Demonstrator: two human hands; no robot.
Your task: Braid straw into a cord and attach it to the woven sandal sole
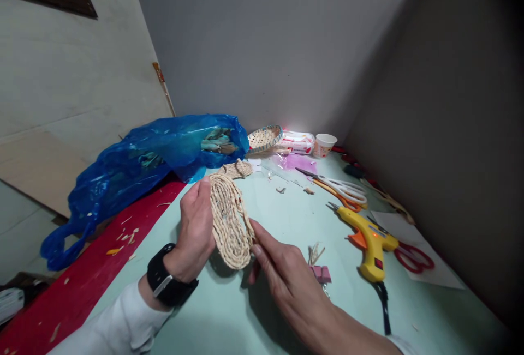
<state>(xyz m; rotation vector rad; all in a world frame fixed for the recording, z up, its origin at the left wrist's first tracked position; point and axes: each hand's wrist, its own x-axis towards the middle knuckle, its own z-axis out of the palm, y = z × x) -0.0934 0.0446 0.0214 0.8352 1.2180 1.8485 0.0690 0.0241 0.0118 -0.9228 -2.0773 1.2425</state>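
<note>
An oval coil of braided straw cord [230, 218] is held up above the pale green table. Its rows lie side by side, with gaps showing along the middle. My left hand [195, 227], with a black watch on the wrist, grips the coil's left edge. At the lower right edge, my right hand [284, 268] pinches the rim between thumb and fingers. Another piece of braided straw [235, 169] lies on the table just behind the coil. To the right of my right hand, a small pink block-like item [320, 274] lies near some loose fibres.
A yellow glue gun [372, 240], red-handled scissors [415, 258] and white-handled scissors [347, 188] lie to the right. A blue plastic bag [155, 142] of dried husks fills the back left. Behind stand a woven basket [265, 138] and paper cup [325, 145] by the grey wall.
</note>
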